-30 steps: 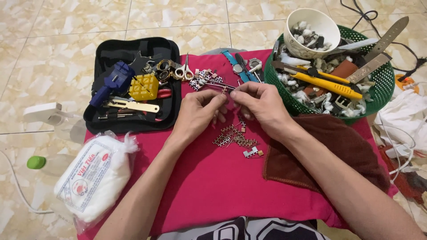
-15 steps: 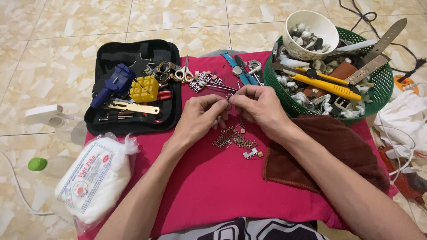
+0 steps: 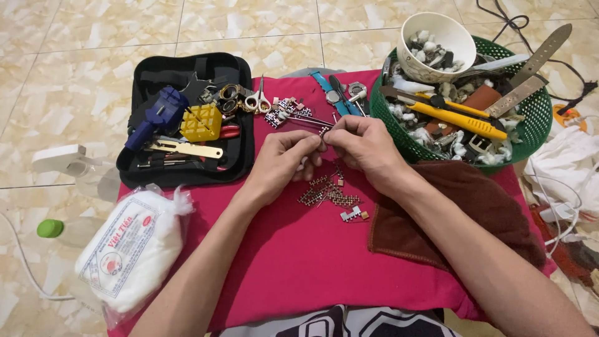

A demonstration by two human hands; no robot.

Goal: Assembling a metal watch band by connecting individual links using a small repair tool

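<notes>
We see a floor of pale marbled tiles [image 3: 93,37], and on it a magenta cloth [image 3: 299,268] spread over a cushion-like pad that serves as the working surface. Over its middle, the left hand [image 3: 284,163] and the right hand [image 3: 365,148] meet fingertip to fingertip, both pinched narrow on a tiny metal piece [image 3: 323,132], too small for us to tell its kind. Just near of the hands lies a scatter of metal watch-band links [image 3: 329,192] on the cloth. A brown towel [image 3: 462,212] covers the cloth's right side. Far left, an open black tool case [image 3: 187,122] holds a blue tool and a yellow block. Far right stands a green basket [image 3: 536,125] crammed with straps, a yellow knife and a white bowl [image 3: 437,37]. Near left rests a white plastic bag [image 3: 134,249], partly on the tiles.
</notes>
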